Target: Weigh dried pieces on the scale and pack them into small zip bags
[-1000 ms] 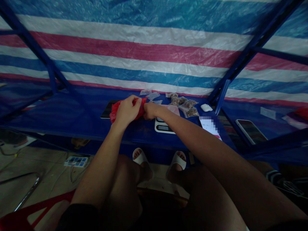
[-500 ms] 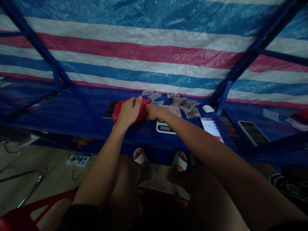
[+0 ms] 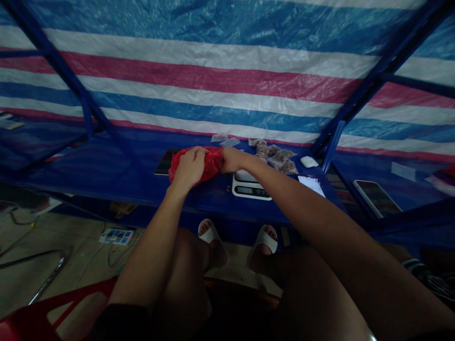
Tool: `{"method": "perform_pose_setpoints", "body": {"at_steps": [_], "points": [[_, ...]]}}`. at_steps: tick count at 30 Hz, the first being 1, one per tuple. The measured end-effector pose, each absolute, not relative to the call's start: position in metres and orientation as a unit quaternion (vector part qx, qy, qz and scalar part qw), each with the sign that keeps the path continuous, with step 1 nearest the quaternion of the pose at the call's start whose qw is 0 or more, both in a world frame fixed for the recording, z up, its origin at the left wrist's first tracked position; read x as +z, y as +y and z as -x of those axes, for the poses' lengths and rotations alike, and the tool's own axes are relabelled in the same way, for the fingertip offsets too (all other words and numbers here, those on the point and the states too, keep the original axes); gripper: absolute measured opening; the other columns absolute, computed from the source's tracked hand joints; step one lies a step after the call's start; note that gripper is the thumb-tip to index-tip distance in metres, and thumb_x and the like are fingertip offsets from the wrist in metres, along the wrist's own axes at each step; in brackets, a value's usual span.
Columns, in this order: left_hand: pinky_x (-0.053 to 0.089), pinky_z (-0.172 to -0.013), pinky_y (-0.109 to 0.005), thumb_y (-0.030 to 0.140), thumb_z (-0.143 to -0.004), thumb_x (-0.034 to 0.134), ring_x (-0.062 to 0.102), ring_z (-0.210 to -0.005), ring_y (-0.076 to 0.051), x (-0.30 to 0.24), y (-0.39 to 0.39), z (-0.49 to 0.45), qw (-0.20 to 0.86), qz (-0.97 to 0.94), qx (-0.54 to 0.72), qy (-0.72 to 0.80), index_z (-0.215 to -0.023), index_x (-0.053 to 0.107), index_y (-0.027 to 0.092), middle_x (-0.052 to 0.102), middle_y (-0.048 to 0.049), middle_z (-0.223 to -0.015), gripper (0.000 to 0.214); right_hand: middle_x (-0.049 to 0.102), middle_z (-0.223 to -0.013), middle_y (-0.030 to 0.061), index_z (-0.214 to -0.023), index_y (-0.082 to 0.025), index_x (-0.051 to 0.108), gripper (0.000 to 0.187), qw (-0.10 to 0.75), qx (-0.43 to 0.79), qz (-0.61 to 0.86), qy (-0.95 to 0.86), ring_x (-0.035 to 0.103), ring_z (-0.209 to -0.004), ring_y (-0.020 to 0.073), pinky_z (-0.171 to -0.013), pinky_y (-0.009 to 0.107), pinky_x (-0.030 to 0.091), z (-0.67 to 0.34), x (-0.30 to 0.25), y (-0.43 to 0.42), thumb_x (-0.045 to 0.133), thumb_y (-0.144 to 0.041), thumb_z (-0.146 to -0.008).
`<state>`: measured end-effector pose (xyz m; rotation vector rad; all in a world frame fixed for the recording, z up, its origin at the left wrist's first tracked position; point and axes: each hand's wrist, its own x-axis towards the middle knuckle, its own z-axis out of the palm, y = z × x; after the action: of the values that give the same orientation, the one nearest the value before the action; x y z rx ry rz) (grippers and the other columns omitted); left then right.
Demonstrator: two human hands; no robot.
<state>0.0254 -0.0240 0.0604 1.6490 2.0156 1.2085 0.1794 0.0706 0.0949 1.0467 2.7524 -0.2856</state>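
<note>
A crumpled red plastic bag [image 3: 212,166] lies on the blue table. My left hand [image 3: 192,166] is closed over its left part, fingers on top. My right hand [image 3: 232,160] is closed at the bag's right edge; its fingertips are hidden, but it appears to pinch the plastic. Just below the right wrist stands a white digital scale [image 3: 251,192], its platform partly covered by my forearm. Behind the scale, several small clear bags of brown bits [image 3: 282,156] are piled. Flat clear zip bags [image 3: 230,142] lie behind my hands.
A dark tablet-like slab [image 3: 164,163] is partly under the red bag. To the right are a white earbud case [image 3: 309,162], a white paper [image 3: 312,185] and a phone [image 3: 377,199]. Blue metal posts [image 3: 330,147] flank the table; striped sheeting [image 3: 213,80] hangs behind.
My right hand has shifted slightly right, nearer the scale, covering more of the pink item there. The left hand's raised thumb has come down onto the red bag. The view has shifted slightly.
</note>
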Motion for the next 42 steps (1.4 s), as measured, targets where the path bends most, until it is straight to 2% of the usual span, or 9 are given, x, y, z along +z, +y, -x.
{"method": "perform_pose_setpoints", "body": {"at_steps": [6,10,14,19,23,27,31,36,42], "points": [[0.06,-0.109,-0.039,0.01,-0.096,0.05,0.079,-0.114,-0.024,0.05,-0.022,-0.02,0.148,-0.597,0.363,0.7,-0.113,0.081,0.02,0.086,-0.0075,-0.121,0.037,0.087,-0.118,0.0139,-0.122,-0.01,0.088,0.037,0.03,-0.119,-0.368,0.922,0.078,-0.1,0.0241,-0.09,0.03,0.055,-0.207,0.134,0.086,0.07,-0.007,-0.091],[0.063,-0.102,-0.038,0.021,-0.096,0.069,0.081,-0.11,-0.027,0.04,-0.021,-0.02,0.153,-0.636,0.329,0.681,-0.111,0.082,0.019,0.086,-0.0115,-0.119,0.019,0.087,-0.117,0.0148,-0.128,-0.008,0.086,0.04,-0.047,-0.127,-0.366,0.921,0.078,-0.102,0.0254,-0.091,0.032,0.056,-0.205,0.163,0.08,0.067,-0.007,-0.093],[0.064,-0.097,-0.041,0.026,-0.091,0.082,0.082,-0.109,-0.031,0.04,-0.025,-0.023,0.144,-0.644,0.282,0.697,-0.117,0.082,0.02,0.087,-0.0135,-0.117,0.026,0.086,-0.122,0.0133,-0.133,-0.009,0.083,0.044,-0.042,-0.125,-0.302,0.944,0.077,-0.107,0.0242,-0.093,0.029,0.054,-0.179,0.156,0.063,0.066,-0.005,-0.093],[0.064,-0.096,-0.041,0.029,-0.096,0.077,0.082,-0.114,-0.033,0.044,-0.029,-0.019,0.132,-0.643,0.244,0.714,-0.122,0.08,0.018,0.086,-0.017,-0.121,0.028,0.087,-0.121,0.0151,-0.123,-0.01,0.086,0.038,0.031,-0.108,-0.292,0.95,0.078,-0.103,0.0215,-0.086,0.027,0.052,-0.153,0.118,0.062,0.067,-0.001,-0.092],[0.062,-0.106,-0.042,0.021,-0.096,0.073,0.078,-0.124,-0.032,0.043,-0.028,-0.013,0.115,-0.638,0.259,0.716,-0.134,0.075,0.017,0.083,-0.0176,-0.132,0.037,0.087,-0.117,0.0149,-0.119,-0.01,0.088,0.034,0.035,-0.114,-0.279,0.953,0.077,-0.101,0.0222,-0.086,0.029,0.052,-0.151,0.105,0.069,0.066,-0.005,-0.093],[0.058,-0.115,-0.049,0.012,-0.097,0.062,0.074,-0.134,-0.035,0.049,-0.032,-0.015,0.061,-0.632,0.279,0.72,-0.144,0.07,0.016,0.079,-0.0186,-0.141,0.048,0.087,-0.121,0.0112,-0.126,-0.014,0.087,0.041,-0.053,-0.146,-0.251,0.955,0.076,-0.106,0.022,-0.096,0.029,0.052,-0.162,0.113,0.079,0.063,-0.008,-0.093],[0.058,-0.114,-0.047,0.008,-0.095,0.057,0.076,-0.125,-0.031,0.068,-0.043,-0.032,-0.003,-0.626,0.334,0.705,-0.13,0.075,0.015,0.082,-0.0156,-0.13,0.039,0.084,-0.129,0.0169,-0.13,-0.007,0.084,0.044,-0.16,-0.12,-0.328,0.923,0.077,-0.114,0.0244,-0.102,0.031,0.053,-0.184,0.12,0.091,0.055,-0.006,-0.097],[0.064,-0.097,-0.042,0.009,-0.092,0.059,0.079,-0.1,-0.028,0.08,-0.049,-0.065,0.057,-0.712,0.31,0.628,-0.102,0.082,0.019,0.085,-0.0097,-0.103,0.027,0.086,-0.122,0.0198,-0.12,-0.009,0.087,0.029,0.03,-0.066,-0.396,0.915,0.08,-0.11,0.0273,-0.094,0.031,0.056,-0.201,0.106,0.093,0.066,-0.013,-0.1],[0.063,-0.099,-0.043,0.01,-0.095,0.056,0.081,-0.115,-0.034,0.058,-0.035,-0.062,0.075,-0.722,0.118,0.677,-0.119,0.086,0.021,0.085,-0.0155,-0.121,0.04,0.085,-0.119,0.026,-0.128,-0.006,0.084,0.034,0.099,-0.025,-0.394,0.913,0.082,-0.113,0.0357,-0.089,0.035,0.059,-0.189,0.086,0.083,0.071,-0.009,-0.096]]}}
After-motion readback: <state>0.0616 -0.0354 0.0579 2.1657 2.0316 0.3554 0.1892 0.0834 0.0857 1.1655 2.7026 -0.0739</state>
